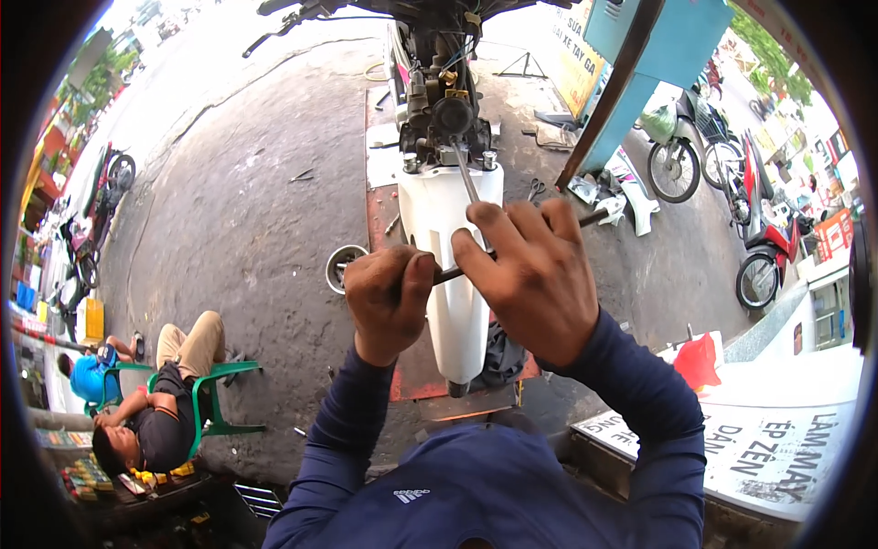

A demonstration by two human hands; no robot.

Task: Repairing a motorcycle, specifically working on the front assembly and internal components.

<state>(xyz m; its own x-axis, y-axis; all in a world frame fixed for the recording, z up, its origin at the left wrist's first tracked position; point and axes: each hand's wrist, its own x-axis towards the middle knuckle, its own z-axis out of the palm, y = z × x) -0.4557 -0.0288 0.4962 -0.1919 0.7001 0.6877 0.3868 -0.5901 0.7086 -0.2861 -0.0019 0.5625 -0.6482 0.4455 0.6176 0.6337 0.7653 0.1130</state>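
Both of my hands grip a T-handle wrench [465,172], whose shaft reaches forward to the exposed mechanical parts [452,119] of a partly stripped motorbike. My left hand [389,297] is closed around the left end of the dark crossbar. Farther right along that bar, my right hand [540,274] has its fingers wrapped over it, and the bar's right end sticks out past them. Below the bar lies the motorbike's long white fender [444,206], partly covered by my hands. Where exactly the wrench tip meets the parts is hard to make out.
A round metal part [344,268] sits on the ground left of the fender. Pliers [302,176] and scissors [536,188] lie farther off. A person sits on a green chair [215,393] at left. A blue post [608,110] and parked motorbikes [757,274] stand at right.
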